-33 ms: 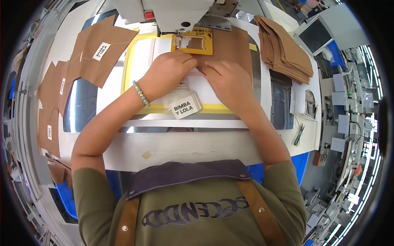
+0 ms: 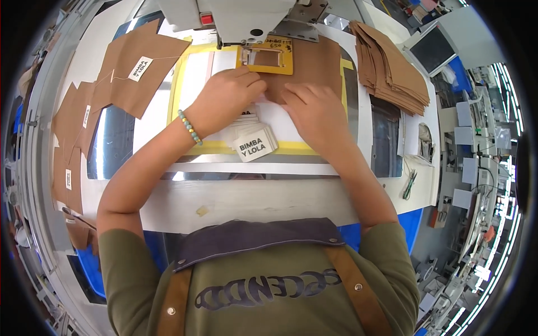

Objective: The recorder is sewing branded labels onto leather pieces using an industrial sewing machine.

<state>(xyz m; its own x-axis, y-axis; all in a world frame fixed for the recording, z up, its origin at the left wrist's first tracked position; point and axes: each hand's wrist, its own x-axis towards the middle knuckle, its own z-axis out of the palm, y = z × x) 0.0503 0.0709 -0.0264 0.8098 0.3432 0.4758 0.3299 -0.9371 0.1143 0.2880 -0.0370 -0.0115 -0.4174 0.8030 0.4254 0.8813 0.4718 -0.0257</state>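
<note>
A brown fabric panel [image 2: 319,59] lies under the sewing machine head [image 2: 246,22]. A yellow clamp frame [image 2: 285,63] rests over its left part, and brown material shows through its window. My left hand [image 2: 230,95] is just below the frame, fingers curled together; a small pale bit shows by the fingertips, too hidden to name. My right hand [image 2: 314,112] has its bent fingers at the panel's near edge, pinching it. Between my wrists sits a stack of white printed labels [image 2: 255,144], partly fanned out.
Left, brown pieces [image 2: 134,61] with sewn labels overlap, joined by thread. A pile of brown panels [image 2: 389,73] is at the back right, beside a small screen [image 2: 432,49]. Green-handled snips [image 2: 410,185] lie right; dark-handled scissors [image 2: 78,218] lie lower left.
The pale piece seen in the clamp frame's window is gone from there, and brown shows instead. My right hand has shifted slightly; my left hand has moved slightly left.
</note>
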